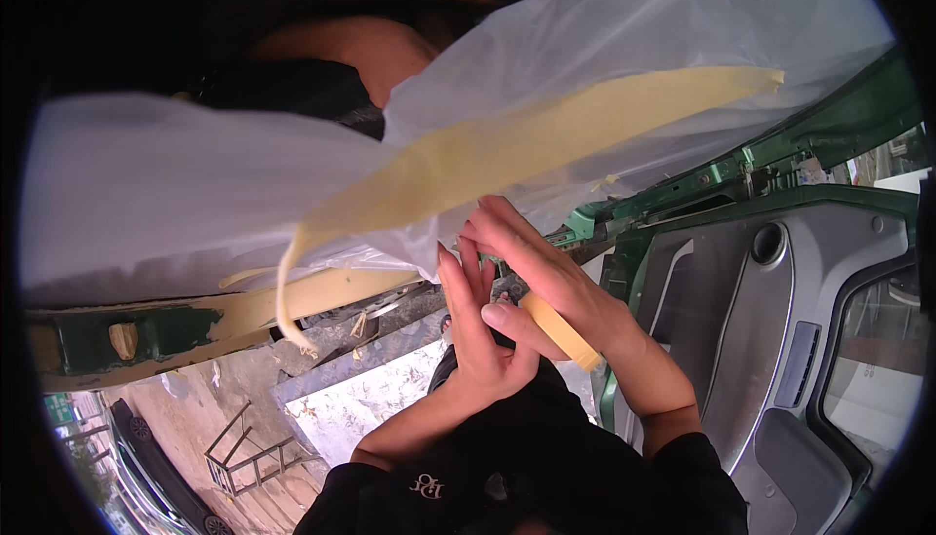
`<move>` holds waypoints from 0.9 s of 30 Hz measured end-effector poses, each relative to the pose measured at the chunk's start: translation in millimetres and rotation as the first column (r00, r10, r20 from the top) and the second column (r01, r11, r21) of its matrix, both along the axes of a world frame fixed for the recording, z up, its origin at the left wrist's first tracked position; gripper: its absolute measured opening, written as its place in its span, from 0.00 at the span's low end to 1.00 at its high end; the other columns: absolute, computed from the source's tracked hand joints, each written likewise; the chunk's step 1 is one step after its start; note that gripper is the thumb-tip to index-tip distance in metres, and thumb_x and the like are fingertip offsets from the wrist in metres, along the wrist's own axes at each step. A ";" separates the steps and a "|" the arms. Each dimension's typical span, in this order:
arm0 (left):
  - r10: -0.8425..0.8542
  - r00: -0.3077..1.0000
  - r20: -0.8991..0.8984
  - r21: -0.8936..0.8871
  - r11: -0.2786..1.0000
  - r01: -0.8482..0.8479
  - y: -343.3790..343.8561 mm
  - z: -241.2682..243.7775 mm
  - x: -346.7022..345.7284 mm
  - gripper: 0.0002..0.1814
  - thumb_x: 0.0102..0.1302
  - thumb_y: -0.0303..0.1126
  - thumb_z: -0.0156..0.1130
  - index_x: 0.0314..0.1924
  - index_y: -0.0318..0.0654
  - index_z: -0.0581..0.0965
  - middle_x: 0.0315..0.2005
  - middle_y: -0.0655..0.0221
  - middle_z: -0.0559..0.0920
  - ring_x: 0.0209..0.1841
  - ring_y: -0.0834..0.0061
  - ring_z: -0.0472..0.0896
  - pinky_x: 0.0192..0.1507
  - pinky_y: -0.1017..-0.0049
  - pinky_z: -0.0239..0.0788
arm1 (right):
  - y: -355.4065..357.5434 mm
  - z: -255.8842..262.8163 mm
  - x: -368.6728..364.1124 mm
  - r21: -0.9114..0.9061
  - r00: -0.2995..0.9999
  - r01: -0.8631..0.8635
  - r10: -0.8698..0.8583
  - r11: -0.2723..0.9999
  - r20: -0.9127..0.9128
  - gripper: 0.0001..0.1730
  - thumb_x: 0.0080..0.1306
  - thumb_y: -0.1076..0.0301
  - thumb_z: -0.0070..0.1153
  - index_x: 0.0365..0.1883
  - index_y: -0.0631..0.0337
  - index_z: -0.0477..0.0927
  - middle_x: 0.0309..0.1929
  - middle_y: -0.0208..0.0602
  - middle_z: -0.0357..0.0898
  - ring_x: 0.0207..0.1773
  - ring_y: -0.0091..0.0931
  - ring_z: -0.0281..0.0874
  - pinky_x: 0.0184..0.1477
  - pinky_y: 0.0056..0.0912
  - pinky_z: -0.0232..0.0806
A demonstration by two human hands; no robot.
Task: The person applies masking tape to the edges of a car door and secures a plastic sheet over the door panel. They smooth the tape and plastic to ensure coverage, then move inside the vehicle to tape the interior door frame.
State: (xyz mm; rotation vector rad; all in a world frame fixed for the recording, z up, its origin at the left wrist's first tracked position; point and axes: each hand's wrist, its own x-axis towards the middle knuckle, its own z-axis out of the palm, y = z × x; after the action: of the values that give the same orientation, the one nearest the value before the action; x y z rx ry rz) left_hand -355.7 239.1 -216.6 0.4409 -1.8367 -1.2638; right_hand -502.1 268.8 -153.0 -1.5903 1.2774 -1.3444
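My left hand (472, 341) reaches up with its fingers extended and its thumb apart. Its fingertips meet the lower edge of a translucent plastic film (183, 169). Beside it, my right hand (548, 272) has its fingertips against the same film. A roll of masking tape (559, 330) sits between the thumb and palm of that hand. Across the film runs a broad yellowish strip of masking tape (468, 155). The strip's left end hangs loose in a curled tail (283, 294).
Beneath the film is a green vehicle body edge (175, 334), partly tan. A grey door panel (716, 330) with a round speaker opening stands at right. Lower left are a metal frame (248, 454) and a dark car (157, 454). Part of a person (365, 49) shows dimly beyond the film.
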 end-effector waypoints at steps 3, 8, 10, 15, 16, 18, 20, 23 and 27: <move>0.025 1.000 0.004 -0.058 0.998 -0.024 -7.0 4.4 -2.5 0.58 0.67 0.26 0.68 0.82 0.29 0.35 0.81 0.37 0.28 0.84 0.39 0.38 0.78 0.48 0.53 | 2.5 0.4 2.5 -0.041 0.995 0.045 -0.048 0.998 -0.085 0.51 0.74 0.64 0.59 0.84 0.70 0.41 0.84 0.69 0.40 0.82 0.54 0.55 0.77 0.49 0.59; -0.039 0.993 0.115 -0.127 0.990 0.054 -21.9 8.9 6.3 0.55 0.69 0.30 0.70 0.82 0.27 0.41 0.80 0.35 0.27 0.84 0.41 0.35 0.78 0.47 0.54 | 3.2 3.9 22.3 -0.068 0.955 0.249 -0.256 0.966 -0.148 0.53 0.72 0.69 0.60 0.84 0.70 0.38 0.83 0.74 0.40 0.68 0.51 0.78 0.67 0.50 0.71; -0.043 0.995 0.085 -0.115 0.992 0.053 -24.7 0.9 8.5 0.52 0.71 0.33 0.69 0.81 0.24 0.45 0.80 0.34 0.28 0.84 0.41 0.39 0.77 0.48 0.56 | 3.4 2.4 29.0 -0.100 0.923 0.306 -0.320 0.947 -0.215 0.54 0.72 0.68 0.61 0.83 0.72 0.37 0.82 0.76 0.39 0.62 0.50 0.83 0.62 0.47 0.74; -0.033 0.996 0.083 -0.004 0.999 0.034 -27.5 -3.1 16.1 0.55 0.73 0.41 0.68 0.82 0.29 0.41 0.82 0.43 0.35 0.82 0.48 0.52 0.77 0.50 0.55 | 4.1 -3.5 46.6 -0.137 0.890 0.365 -0.388 0.921 -0.238 0.54 0.72 0.65 0.59 0.82 0.77 0.36 0.80 0.82 0.40 0.67 0.63 0.73 0.61 0.50 0.74; -0.030 0.996 0.087 -0.012 0.999 0.031 -28.1 -5.1 16.7 0.56 0.73 0.42 0.68 0.83 0.30 0.39 0.83 0.45 0.35 0.82 0.50 0.54 0.78 0.50 0.55 | 3.7 -4.6 48.9 -0.162 0.878 0.371 -0.402 0.914 -0.260 0.54 0.73 0.65 0.59 0.82 0.77 0.36 0.79 0.83 0.40 0.66 0.64 0.73 0.61 0.51 0.74; -0.019 0.997 0.080 -0.072 0.997 0.025 -28.9 -9.3 18.3 0.57 0.73 0.44 0.68 0.83 0.32 0.38 0.83 0.47 0.34 0.82 0.52 0.55 0.77 0.51 0.56 | 5.5 -3.6 52.6 -0.140 0.862 0.390 -0.414 0.910 -0.292 0.54 0.73 0.64 0.59 0.82 0.77 0.36 0.80 0.83 0.39 0.65 0.63 0.75 0.61 0.52 0.74; 0.022 0.998 0.057 -0.144 0.989 -0.014 -27.3 -10.9 17.1 0.54 0.71 0.42 0.70 0.82 0.29 0.46 0.82 0.41 0.34 0.82 0.48 0.55 0.74 0.51 0.63 | 6.8 -2.2 55.1 -0.111 0.870 0.395 -0.410 0.912 -0.274 0.55 0.74 0.63 0.60 0.82 0.75 0.35 0.81 0.82 0.36 0.63 0.60 0.79 0.59 0.52 0.76; 0.055 0.998 -0.006 -0.126 0.990 -0.056 -25.7 -13.3 19.0 0.49 0.69 0.38 0.72 0.80 0.25 0.55 0.81 0.33 0.36 0.79 0.40 0.59 0.68 0.51 0.72 | 8.6 -4.2 58.3 -0.165 0.841 0.386 -0.419 0.908 -0.343 0.56 0.75 0.66 0.58 0.84 0.67 0.30 0.83 0.76 0.25 0.59 0.48 0.85 0.61 0.47 0.79; 0.059 0.998 0.012 -0.063 0.996 -0.058 -23.6 -8.3 24.1 0.47 0.64 0.23 0.68 0.79 0.24 0.55 0.76 0.20 0.47 0.76 0.29 0.61 0.71 0.52 0.64 | 15.6 -4.1 66.0 -0.149 0.792 0.416 -0.438 0.897 -0.425 0.56 0.76 0.59 0.57 0.83 0.68 0.29 0.82 0.78 0.25 0.54 0.48 0.88 0.55 0.43 0.82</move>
State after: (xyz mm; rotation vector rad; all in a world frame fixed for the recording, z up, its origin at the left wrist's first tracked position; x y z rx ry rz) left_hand -331.5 215.5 -224.9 0.4669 -1.8561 -1.1629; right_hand -436.0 284.5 -157.1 -1.7807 2.0034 -1.3084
